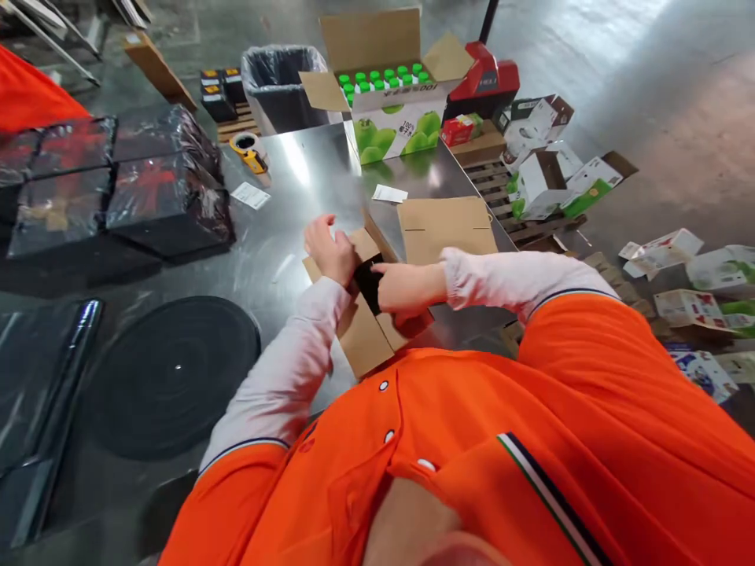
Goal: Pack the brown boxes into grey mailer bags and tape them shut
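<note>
Currently the small cardboard box sits at the near edge of the metal table, close against the front of the wearer's orange shirt, with both hands over it. Its mouth faces up toward the head camera, and its brown flaps are spread outward, so the dark interior shows between the hands. Its long axis runs aslant, from the far left to the near right, with one end toward the carton across the table and the other toward the shirt; a bit of red shows at the near right, beneath the right hand. The left hand lies at the far left part of the box, fingers loosely bent and thumb toward the opening; whether it grips a flap I cannot tell. The right hand comes across from the right, a finger reaching over the dark opening and the other fingers folded under; whether they pinch anything is hidden. Just to the right of the box lies a flat brown cardboard piece with slits, and beyond it a white slip. At the far edge stands a large open carton printed with green fruit, its green-capped bottles in rows. A yellow tape dispenser rests at the far left, and a round black disc lies nearer the wearer.
</note>
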Demonstrator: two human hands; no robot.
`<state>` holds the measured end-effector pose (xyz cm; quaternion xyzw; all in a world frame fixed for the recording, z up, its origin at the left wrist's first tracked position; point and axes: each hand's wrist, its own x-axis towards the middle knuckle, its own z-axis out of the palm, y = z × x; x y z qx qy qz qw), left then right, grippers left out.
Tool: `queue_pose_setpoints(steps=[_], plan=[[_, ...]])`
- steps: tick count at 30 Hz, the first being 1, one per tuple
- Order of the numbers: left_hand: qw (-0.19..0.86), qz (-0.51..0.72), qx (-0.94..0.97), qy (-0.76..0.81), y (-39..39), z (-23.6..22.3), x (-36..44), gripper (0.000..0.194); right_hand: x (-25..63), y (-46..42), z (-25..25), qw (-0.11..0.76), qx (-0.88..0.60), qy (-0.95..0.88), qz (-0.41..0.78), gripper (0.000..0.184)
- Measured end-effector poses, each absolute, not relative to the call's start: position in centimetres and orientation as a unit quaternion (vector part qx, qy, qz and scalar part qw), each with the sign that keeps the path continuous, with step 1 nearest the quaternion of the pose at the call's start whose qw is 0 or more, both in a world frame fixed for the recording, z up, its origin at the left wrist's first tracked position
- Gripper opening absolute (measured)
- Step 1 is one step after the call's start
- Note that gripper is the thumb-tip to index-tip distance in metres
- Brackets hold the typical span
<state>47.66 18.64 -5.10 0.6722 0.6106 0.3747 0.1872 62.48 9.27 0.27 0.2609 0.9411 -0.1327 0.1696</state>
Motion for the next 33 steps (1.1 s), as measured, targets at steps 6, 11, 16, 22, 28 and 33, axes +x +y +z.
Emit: queue_pose_setpoints(steps=[6, 11, 16, 22, 28, 33], plan=[[0.348, 0.423, 0.566, 0.616, 23.1, -4.5, 48.2, 0.017, 62.0, 6.6, -2.7, -0.083, 0.236, 0.966, -0.067, 0.054], [0.434, 0.392, 0.622, 0.521, 24.0, -2.7, 43.7, 0.015, 54.6, 5.8, -6.6, -0.147, 0.346, 0.926, -0.044, 0.080], [0.376, 0.406, 0.686, 0.472, 12.0, -5.3, 31.1, 0.054, 51.6, 5.8, -7.3, -0.204, 0.425, 0.879, -0.068, 0.076], [0.174, 0.430, 0.755, 0.463, -1.0, -11.9, 28.9, 0.057, 50.3, 5.8, -7.3, -0.238, 0.383, 0.889, -0.079, 0.070], [0.068, 0.411, 0.795, 0.441, 0.1, -12.8, 31.3, 0.051, 54.4, 7.4, -6.7, -0.149, 0.187, 0.970, -0.049, 0.088], [0.084, 0.379, 0.793, 0.469, 0.6, -12.8, 31.8, 0.059, 54.1, 7.2, -7.0, -0.137, 0.203, 0.968, -0.049, 0.092]])
